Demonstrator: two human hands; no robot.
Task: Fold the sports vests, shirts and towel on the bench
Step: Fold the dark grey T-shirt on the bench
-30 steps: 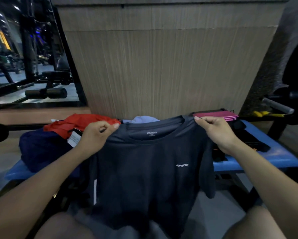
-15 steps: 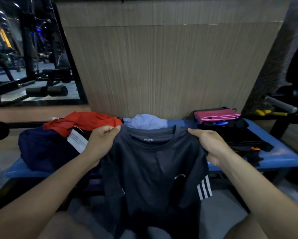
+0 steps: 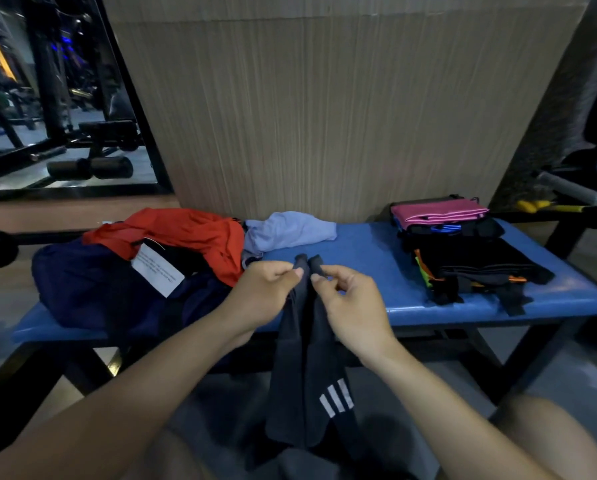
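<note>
**Dark shirt brought shoulder to shoulder, mid-fold**

Far left of the blue bench (image 3: pixel 369 251): navy bag (image 3: pixel 82 282) with a white tag (image 3: pixel 157 270); an unfolded red garment (image 3: pixel 183 237) draped over it. Beside that, a crumpled light-blue garment (image 3: pixel 288 230).

Centre: left hand (image 3: pixel 262 296) pinches one shoulder of the dark shirt (image 3: pixel 304 358), thumb and forefinger closed on the cloth, remaining fingers curled under. Right hand (image 3: pixel 350 306) pinches the other shoulder the same way, outer fingers looser. The two pinched corners stand upright, just beside each other, nearly touching. Both forearms converge from the lower corners; wrists roughly level, just in front of the bench edge. The shirt hangs in a narrow doubled column in front of the bench and down to the lap, with white stripes (image 3: pixel 337 398) showing low on its right side.

Doing it well, by my reading: match the shoulder seams before letting the cloth settle, keep both pinches at equal height so the side seams hang aligned, then lay it flat on the bare blue padding.

Right: folded stack (image 3: pixel 463 265), pink piece (image 3: pixel 439 209) on top.
</note>
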